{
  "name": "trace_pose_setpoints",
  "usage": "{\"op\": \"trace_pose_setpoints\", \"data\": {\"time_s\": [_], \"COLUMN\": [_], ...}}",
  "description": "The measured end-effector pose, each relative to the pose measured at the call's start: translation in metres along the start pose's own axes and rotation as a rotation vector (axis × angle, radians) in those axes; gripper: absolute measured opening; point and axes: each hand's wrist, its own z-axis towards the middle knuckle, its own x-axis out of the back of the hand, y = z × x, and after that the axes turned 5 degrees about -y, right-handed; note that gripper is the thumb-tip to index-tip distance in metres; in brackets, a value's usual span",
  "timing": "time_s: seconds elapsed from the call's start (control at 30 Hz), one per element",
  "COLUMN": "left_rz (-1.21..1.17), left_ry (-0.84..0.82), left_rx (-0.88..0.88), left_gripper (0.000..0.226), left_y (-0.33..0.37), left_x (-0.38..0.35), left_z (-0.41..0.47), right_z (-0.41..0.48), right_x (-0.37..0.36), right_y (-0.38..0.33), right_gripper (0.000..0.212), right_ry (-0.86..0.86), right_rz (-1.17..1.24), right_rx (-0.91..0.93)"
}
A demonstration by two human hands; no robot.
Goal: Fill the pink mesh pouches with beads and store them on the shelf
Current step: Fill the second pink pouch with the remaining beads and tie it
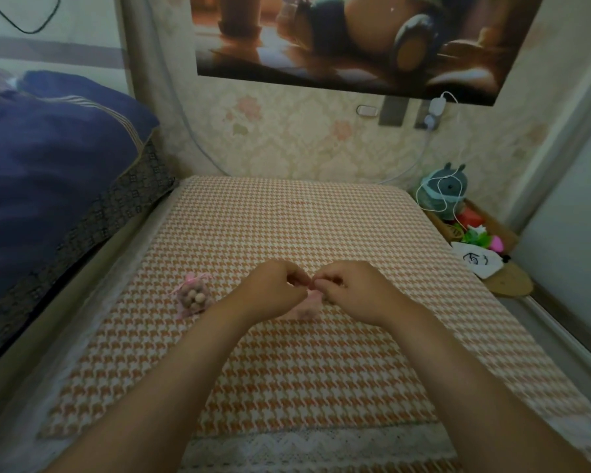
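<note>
A pink mesh pouch (192,297) filled with round tan beads lies tied shut on the orange houndstooth cloth (287,370), left of my hands. A second pink mesh pouch (308,306) sits between my hands, mostly hidden by them. My left hand (273,289) and my right hand (350,289) both pinch at its top, fingertips almost touching above it. Whether this pouch holds beads is hard to tell.
A dark blue blanket (48,158) lies on the bed to the left. At the right, a low wooden shelf (492,223) holds a grey plush toy (444,191), bright small items and a white cloth (476,262). A charger cable (434,131) hangs on the wall.
</note>
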Motion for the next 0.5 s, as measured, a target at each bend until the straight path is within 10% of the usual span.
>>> {"op": "trace_pose_setpoints", "data": {"time_s": [0.5], "left_rz": [0.105], "left_ry": [0.122], "left_rx": [-0.055], "left_gripper": [0.038], "left_y": [-0.01], "left_x": [-0.048], "left_z": [0.055], "right_z": [-0.021], "right_x": [0.023], "right_y": [0.062], "right_gripper": [0.038], "right_ry": [0.192], "right_rz": [0.02], "right_rx": [-0.118]}}
